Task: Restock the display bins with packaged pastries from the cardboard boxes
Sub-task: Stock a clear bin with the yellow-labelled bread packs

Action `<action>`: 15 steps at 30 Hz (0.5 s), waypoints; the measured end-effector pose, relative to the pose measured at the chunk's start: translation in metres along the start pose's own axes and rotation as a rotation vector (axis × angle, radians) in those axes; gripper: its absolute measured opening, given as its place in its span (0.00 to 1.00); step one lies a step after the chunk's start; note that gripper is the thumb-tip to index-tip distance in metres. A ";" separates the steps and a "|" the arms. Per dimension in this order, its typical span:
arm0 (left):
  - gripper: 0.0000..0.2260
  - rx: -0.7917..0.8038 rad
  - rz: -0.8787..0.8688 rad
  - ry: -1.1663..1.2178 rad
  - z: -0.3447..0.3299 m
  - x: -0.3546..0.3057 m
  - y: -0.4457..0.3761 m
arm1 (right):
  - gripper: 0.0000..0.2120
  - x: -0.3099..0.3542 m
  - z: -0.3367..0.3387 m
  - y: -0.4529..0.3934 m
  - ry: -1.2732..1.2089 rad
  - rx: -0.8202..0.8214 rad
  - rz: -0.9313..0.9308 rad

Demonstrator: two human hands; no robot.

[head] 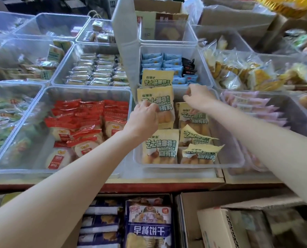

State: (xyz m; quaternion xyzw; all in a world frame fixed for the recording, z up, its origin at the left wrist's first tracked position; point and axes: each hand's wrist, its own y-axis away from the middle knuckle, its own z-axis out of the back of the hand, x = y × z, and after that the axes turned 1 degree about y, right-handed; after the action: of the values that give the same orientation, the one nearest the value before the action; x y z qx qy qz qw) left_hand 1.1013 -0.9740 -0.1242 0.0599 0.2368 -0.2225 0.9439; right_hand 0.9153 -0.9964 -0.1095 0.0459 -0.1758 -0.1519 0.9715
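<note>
1. The left hand (145, 114) pinches a yellow pastry packet (156, 101) by its lower left part, fingers curled on the wrapper, at the far left corner of the clear bin (190, 165).
2. That packet stands nearly upright against the bin's back wall; a second yellow packet (157, 78) rises behind it, above the rim and in front of the bin of blue packets (174, 49).
3. The right hand (198, 98) hovers over the far middle of the clear bin with its fingers loosely curled downward; whether they hold anything, I cannot tell.
4. Four more yellow packets lie flat in the clear bin: one under the right hand (193, 117), one at the near left (159, 146), two at the near middle, one of them (201, 153) touching the front wall.
5. The right third of the bin floor shows bare plastic, the widest open room inside the rim.
6. To the left, touching wall to wall, the bin of red packets (33, 169) is filled in its middle and far part.
7. Below the shelf edge (167, 181), a cardboard box (184, 221) stands open beside a box of blue biscuit bags (149, 228).
</note>
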 end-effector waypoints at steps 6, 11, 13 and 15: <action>0.14 -0.034 -0.234 0.054 -0.016 -0.079 0.012 | 0.05 -0.067 0.057 0.077 -0.293 0.232 0.072; 0.14 0.003 -0.524 0.102 -0.052 -0.166 0.043 | 0.09 -0.131 0.091 0.145 -0.260 0.488 0.098; 0.20 0.068 -0.647 0.144 -0.075 -0.199 0.065 | 0.09 -0.169 0.097 0.172 -0.245 0.650 0.076; 0.19 0.170 -0.748 0.136 -0.098 -0.225 0.089 | 0.09 -0.205 0.097 0.196 -0.244 0.789 0.047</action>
State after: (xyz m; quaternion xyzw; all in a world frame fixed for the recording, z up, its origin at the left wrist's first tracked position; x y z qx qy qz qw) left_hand 0.9226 -0.7852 -0.1036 0.0620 0.2849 -0.5656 0.7714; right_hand 0.7528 -0.7502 -0.0576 0.3926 -0.3354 -0.0549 0.8546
